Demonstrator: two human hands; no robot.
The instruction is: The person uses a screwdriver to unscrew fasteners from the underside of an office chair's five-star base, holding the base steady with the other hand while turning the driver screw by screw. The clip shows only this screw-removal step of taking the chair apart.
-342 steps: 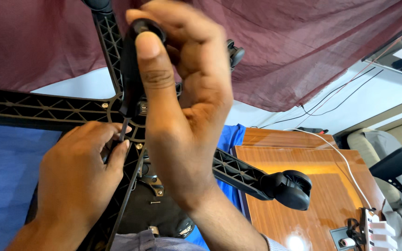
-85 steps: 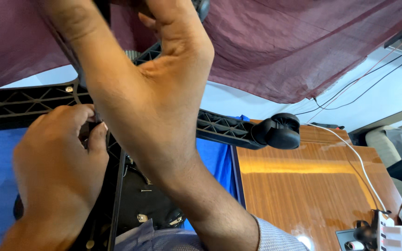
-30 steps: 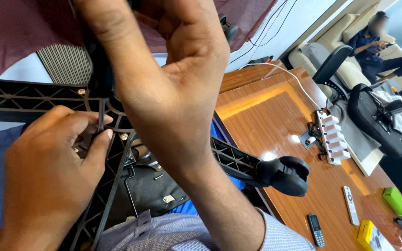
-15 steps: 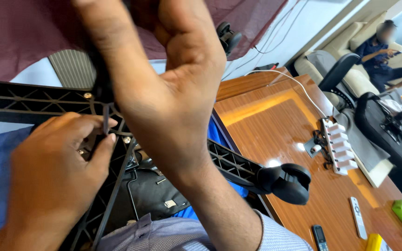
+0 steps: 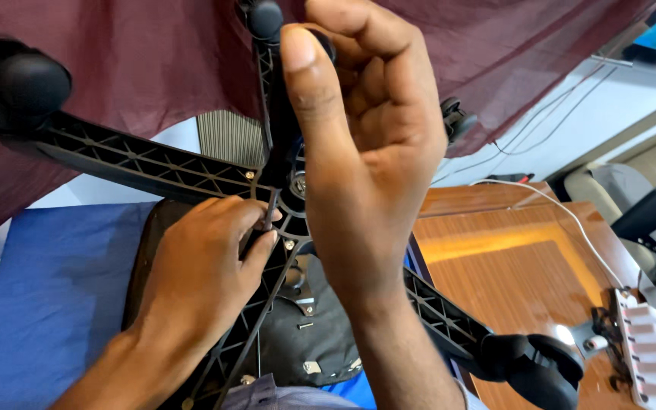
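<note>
head view. a black ribbed plastic star-shaped chair base (image 5: 146, 163) is held upturned close to the camera, its spokes meeting at a round central hub (image 5: 291, 190), the landmark for all places given here. the right hand (image 5: 370, 152) rises in front of the hub and just right of it, fingers curled and thumb upright, clasped around the spoke that runs straight up from the hub; what the fingertips press on is hidden behind that spoke. the left hand (image 5: 203, 277) lies below and left of the hub, thumb and forefinger pinched on a small thin dark metal piece (image 5: 269, 220) that stands nearly upright just left of the hub, touching the base; whether it is a clip or a tool cannot be told. the left hand is the nearer one to the hub opening, which lies up and to the right of its fingertips. the long axis of the gripped spoke runs vertically; one spoke runs up and left from the hub to a glossy black twin-wheel caster (image 5: 28, 83), another down and right to a second black caster (image 5: 540, 368). the spokes show an open lattice of triangular ribs, matte and hard. behind the hub hangs a maroon cloth curtain (image 5: 130, 53), soft and creased. left of the hub lies a blue fabric surface (image 5: 55, 288); right of it, a polished brown wooden table (image 5: 525, 273) bearing a white power strip (image 5: 647, 357) with a white cable.
</note>
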